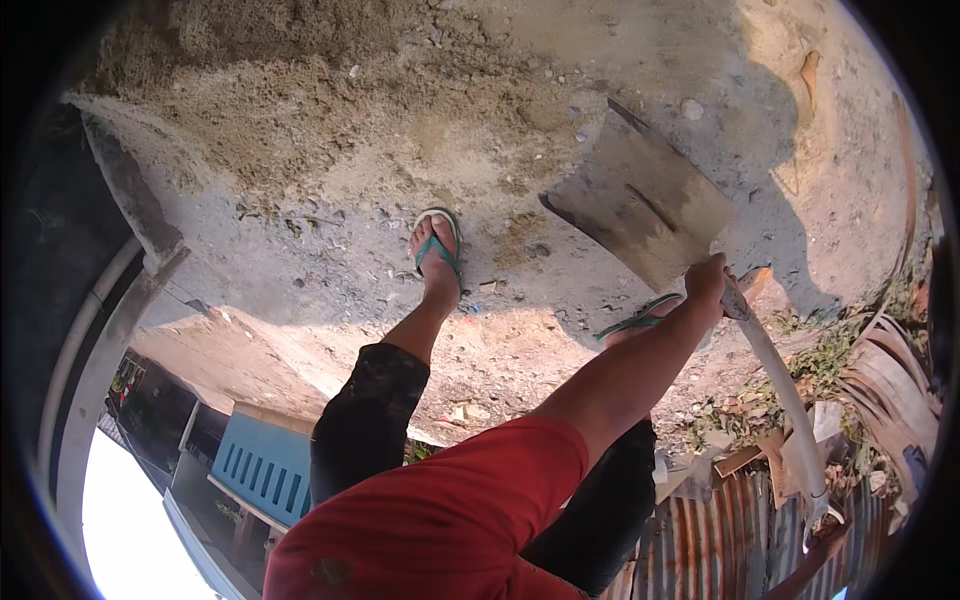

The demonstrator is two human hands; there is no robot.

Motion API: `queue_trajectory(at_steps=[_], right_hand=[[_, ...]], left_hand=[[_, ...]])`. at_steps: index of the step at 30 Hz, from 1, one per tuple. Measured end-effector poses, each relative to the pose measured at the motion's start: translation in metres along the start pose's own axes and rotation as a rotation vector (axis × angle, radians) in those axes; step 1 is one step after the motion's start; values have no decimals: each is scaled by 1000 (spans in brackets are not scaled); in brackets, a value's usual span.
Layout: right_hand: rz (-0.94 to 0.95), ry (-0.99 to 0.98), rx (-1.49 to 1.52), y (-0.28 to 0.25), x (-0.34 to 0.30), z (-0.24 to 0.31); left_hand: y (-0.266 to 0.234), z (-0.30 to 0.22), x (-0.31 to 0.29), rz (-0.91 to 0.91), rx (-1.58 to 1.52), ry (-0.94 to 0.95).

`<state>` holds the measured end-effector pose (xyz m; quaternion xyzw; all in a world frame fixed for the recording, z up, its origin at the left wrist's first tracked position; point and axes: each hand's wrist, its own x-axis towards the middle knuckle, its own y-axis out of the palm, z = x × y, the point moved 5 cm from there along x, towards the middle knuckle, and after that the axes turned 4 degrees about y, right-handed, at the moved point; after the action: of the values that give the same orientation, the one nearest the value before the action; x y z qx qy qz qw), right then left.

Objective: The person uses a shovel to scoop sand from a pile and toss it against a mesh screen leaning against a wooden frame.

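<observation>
A shovel with a broad, dirt-smeared metal blade slants across the right side, blade toward the far side. My left hand is closed around its shaft close to the blade, with my red-sleeved arm reaching across to the right. At the lower right, my right hand is on the handle grip at the shaft's other end; its fingers show only in part. No heap of sand shows on the blade. Beyond my feet, loose brown sand lies spread over the ground.
My left foot and partly hidden right foot wear green-strapped flip-flops. Rusty corrugated sheets, dry leaves and curved brown strips lie at right. A concrete edge and pipe run along the left. A blue wall stands at lower left.
</observation>
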<state>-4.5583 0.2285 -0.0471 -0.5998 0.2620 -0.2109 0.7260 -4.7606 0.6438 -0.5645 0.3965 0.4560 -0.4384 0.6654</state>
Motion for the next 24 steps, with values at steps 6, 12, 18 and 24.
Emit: queue_trajectory(at_steps=[6, 12, 18, 24], right_hand=[[399, 380, 228, 239, -140, 63], [538, 373, 456, 347, -257, 51], [462, 427, 459, 319, -297, -11], [505, 380, 467, 203, -293, 2]], left_hand=[[-16, -249, 20, 48, 115, 239], [-57, -429, -4, -49, 326, 528], [-80, -398, -36, 45, 235, 439], [-52, -367, -163, 28, 211, 454]])
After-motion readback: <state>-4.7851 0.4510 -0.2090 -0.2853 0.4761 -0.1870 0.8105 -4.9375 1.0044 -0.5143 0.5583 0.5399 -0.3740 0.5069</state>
